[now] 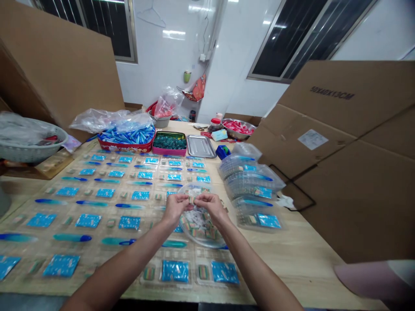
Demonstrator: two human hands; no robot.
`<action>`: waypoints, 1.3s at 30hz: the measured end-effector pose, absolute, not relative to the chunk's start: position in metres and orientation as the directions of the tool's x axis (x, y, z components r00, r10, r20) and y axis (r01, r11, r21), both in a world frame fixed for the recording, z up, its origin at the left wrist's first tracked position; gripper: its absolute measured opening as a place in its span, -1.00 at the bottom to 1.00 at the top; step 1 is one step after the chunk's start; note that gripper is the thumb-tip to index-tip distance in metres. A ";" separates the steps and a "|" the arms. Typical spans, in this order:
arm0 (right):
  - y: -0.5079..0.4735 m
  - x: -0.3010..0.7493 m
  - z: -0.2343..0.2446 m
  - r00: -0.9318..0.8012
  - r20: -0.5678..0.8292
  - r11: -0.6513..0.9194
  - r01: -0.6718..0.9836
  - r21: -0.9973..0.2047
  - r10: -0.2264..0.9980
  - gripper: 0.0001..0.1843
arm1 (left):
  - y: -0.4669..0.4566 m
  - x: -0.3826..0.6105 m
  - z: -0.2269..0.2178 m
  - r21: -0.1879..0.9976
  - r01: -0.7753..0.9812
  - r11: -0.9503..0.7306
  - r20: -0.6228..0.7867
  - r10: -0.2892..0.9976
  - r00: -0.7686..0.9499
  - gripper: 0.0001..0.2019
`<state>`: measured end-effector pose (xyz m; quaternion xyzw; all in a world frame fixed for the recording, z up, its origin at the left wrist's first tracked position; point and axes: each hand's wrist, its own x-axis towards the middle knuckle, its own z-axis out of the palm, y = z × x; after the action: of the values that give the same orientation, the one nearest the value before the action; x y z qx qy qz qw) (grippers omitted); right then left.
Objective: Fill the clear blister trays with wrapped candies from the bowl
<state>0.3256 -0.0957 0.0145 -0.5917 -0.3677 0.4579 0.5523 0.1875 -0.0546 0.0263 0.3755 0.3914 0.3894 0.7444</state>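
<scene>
My left hand (175,208) and my right hand (213,206) meet fingertip to fingertip over a clear round bowl (197,243). Pinched between them is a small striped block (191,200). More striped blocks (212,233) and crumpled whitish bits lie in the bowl. Rows of clear plastic trays cover the table to the left and below. Most hold a blue pen (73,238), a blue printed packet (175,271) and a striped block (203,272). My forearms hide some of the trays.
Stacked filled trays (259,203) stand right of the bowl. Behind the rows are a red tin of blue pens (126,136), a pink-sided box (169,144), a metal tray (201,147) and a bowl of pink pieces (238,127). Large cardboard sheets (366,185) flank the table (275,259).
</scene>
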 end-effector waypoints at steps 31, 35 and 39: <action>-0.093 0.352 0.057 -0.108 -0.004 0.038 0.379 -0.925 0.994 -0.88 | -0.048 0.187 0.019 0.912 -0.132 0.388 -0.307 0.860 0.407 -0.85; -0.090 0.343 0.053 -0.077 0.032 0.061 0.418 -0.906 0.997 -0.91 | -0.051 0.184 0.021 0.916 -0.114 0.386 -0.300 0.844 0.444 -0.85; -0.090 0.341 0.043 -0.023 0.058 0.062 0.474 -0.878 0.998 -0.91 | -0.052 0.181 0.022 0.916 -0.116 0.383 -0.291 0.837 0.464 -0.85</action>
<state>0.3406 -0.0899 0.0430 -0.5893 -0.6245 0.3488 0.3756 0.1808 -0.0519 0.0218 0.4487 0.4014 0.3272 0.7283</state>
